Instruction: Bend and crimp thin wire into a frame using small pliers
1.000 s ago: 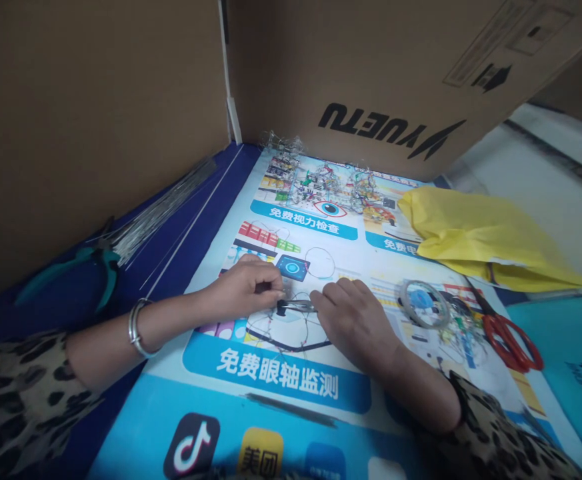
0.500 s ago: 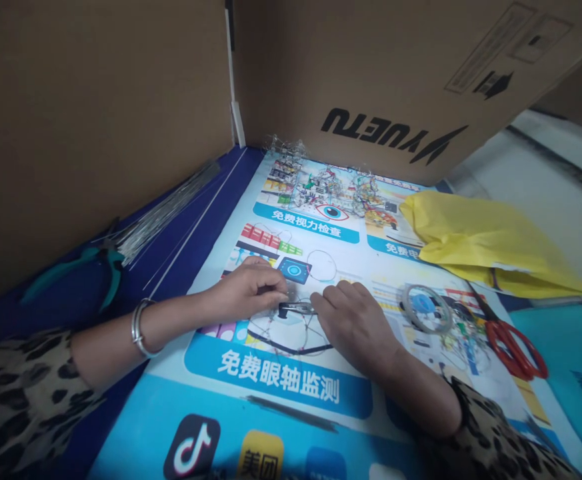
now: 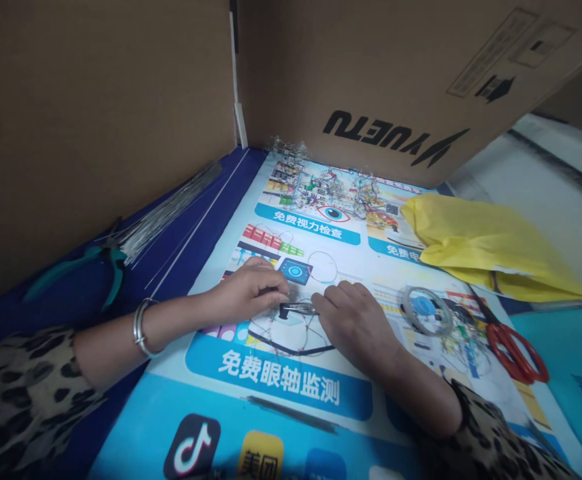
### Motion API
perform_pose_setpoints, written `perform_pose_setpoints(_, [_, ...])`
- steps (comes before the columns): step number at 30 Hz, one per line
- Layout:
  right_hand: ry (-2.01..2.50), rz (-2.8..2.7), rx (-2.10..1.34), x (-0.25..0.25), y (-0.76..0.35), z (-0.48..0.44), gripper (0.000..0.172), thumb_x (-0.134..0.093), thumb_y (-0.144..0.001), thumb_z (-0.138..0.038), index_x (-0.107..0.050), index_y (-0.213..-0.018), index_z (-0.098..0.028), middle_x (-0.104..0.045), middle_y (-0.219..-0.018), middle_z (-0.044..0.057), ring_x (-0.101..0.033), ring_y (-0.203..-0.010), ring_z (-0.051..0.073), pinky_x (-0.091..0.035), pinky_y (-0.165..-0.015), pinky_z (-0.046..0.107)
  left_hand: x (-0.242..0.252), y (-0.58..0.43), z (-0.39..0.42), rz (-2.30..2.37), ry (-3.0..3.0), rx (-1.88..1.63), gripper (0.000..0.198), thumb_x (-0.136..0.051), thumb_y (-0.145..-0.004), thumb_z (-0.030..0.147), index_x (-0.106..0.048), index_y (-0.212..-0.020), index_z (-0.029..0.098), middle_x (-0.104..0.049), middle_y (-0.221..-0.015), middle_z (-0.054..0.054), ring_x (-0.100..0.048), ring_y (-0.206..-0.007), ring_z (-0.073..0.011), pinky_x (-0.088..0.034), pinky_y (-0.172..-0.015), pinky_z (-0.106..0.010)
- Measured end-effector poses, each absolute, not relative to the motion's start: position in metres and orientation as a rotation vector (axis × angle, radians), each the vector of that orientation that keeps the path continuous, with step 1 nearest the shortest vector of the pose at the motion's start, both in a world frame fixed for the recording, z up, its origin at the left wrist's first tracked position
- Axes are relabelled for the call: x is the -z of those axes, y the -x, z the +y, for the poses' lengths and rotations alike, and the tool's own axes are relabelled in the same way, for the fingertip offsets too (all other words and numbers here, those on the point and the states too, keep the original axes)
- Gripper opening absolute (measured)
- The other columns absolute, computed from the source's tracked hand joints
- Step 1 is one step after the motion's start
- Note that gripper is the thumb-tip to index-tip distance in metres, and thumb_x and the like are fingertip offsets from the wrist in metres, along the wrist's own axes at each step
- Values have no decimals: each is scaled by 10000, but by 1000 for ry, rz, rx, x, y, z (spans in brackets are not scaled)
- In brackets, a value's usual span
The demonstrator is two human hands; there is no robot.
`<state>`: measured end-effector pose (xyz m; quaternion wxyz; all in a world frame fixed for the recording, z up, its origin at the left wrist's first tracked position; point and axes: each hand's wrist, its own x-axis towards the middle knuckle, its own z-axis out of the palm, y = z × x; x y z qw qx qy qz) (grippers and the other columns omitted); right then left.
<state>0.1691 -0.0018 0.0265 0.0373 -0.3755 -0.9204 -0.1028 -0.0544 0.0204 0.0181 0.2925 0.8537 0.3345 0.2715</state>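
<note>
My left hand [image 3: 251,287] is closed in a pinch near the middle of the poster, on thin wire that is hard to make out. Facing it, my right hand [image 3: 353,323] is wrapped round needle-nose pliers [image 3: 298,308]. Their narrow metal jaws point left, close to my left fingertips, while the handles are hidden in my fist. Below the jaws, a loop of thin wire [image 3: 307,333] with small bead-like spots lies against the printed poster [image 3: 211,400]. The wire's ends are too fine to follow.
Green-handled pliers [image 3: 115,277] and a bundle of straight wires [image 3: 171,207] lie at left. Tangled wire pieces [image 3: 331,187] sit before the cardboard box [image 3: 371,73]. At right are a tape roll [image 3: 405,313], red-handled scissors [image 3: 515,350] and a yellow bag [image 3: 491,240].
Both hands and the pliers hold nearly the same pose. The whole view has shifted very slightly.
</note>
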Motion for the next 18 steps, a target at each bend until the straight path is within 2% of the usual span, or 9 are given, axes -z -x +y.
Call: perform_pose_setpoints(18, [1155,-2835,271,-27,-168,0,100,-502,-787,-120,-546,-736,-194,-532,-698,22,-380,-695,169,-195,-617,311,-15,55,21,831,-2337,-758,154,-464,-872,209,-574,-768,181,-605,-704,18,-519,-726,-122,-343,-795,-290])
